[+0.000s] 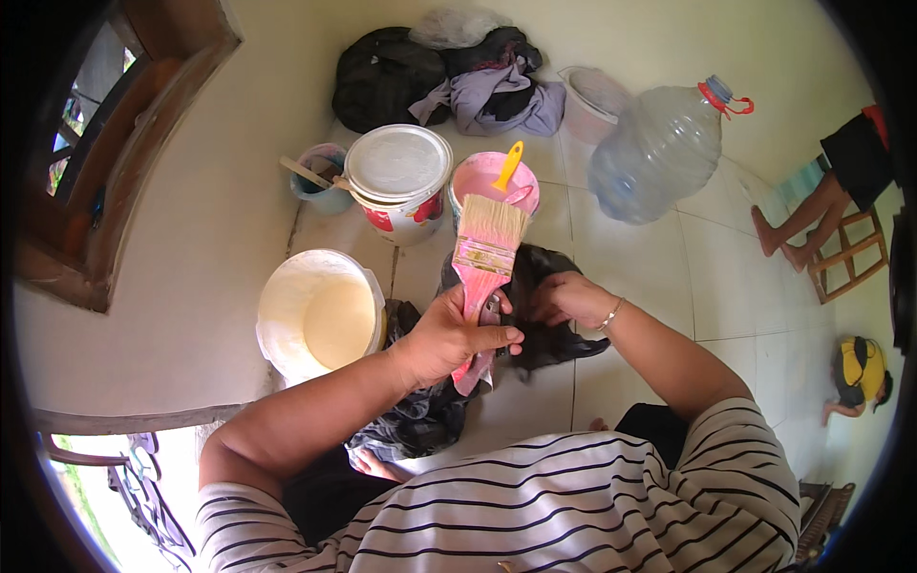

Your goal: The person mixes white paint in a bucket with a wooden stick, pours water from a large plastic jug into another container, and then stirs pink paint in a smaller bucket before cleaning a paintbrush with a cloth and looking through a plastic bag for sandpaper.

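My left hand [447,334] is closed around the pink handle of a wide paintbrush [490,229]. Its pale bristles point away from me, and the metal band is smeared with paint. Another dark and pink piece sits in the same grip, too covered to name. My right hand [573,298], with a bracelet at the wrist, has its fingers curled into a black plastic bag [549,346]. Just beyond the brush stands a pail of pink paint [464,175] with a yellow-handled brush [509,164] in it. More crumpled black plastic [411,425] lies below my left forearm.
An open cream-stained bucket [277,306] and a lidded paint can [398,162] stand at left, near a small tub [330,199]. A large water bottle [659,158] is at far right. Bags and cloth [501,95] line the wall. Two people are at the right edge.
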The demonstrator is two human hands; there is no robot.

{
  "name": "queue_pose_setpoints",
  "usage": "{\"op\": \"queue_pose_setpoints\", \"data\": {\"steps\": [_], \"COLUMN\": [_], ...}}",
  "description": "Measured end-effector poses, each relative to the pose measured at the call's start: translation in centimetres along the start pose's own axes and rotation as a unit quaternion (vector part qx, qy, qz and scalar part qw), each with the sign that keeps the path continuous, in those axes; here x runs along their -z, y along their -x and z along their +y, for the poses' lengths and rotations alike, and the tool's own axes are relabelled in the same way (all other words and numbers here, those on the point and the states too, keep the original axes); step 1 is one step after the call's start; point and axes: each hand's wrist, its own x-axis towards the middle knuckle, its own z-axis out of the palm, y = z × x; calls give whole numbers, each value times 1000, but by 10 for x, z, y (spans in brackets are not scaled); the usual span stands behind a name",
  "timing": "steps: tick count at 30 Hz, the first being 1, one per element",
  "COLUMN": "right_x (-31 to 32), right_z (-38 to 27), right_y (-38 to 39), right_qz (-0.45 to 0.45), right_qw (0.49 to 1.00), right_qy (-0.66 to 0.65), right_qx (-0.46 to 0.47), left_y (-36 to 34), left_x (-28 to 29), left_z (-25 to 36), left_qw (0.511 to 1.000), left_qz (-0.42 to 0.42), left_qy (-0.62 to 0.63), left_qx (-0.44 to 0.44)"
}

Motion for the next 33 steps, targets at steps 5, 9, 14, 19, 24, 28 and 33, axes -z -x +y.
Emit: {"op": "queue_pose_setpoints", "data": {"steps": [5,9,14,19,24,28,33], "right_x": [-28,-18,-26,-30,-64,-54,-36], "right_z": [28,78,28,70,73,60,3], "right_y": [-33,-65,-62,-132,-132,-132,-116], "right_qz": [24,201,167,221,264,191,-43], "right_qw": [976,876,867,969,900,868,741], "right_qy": [-155,361,425,-16,167,346,649], "right_qx": [149,250,200,112,304,299,166], "left_y": [4,8,13,4,12,13,13], "left_x": [0,-12,-10,-6,6,8,13], "left_z": [-3,-1,3,-3,-12,-10,0], "left_qw": [999,998,995,996,985,987,979], "left_qz": [26,-17,77,91,170,153,179], "left_qy": [30,55,59,18,-11,23,87], "left_qx": [2,-13,12,15,29,41,29]}}
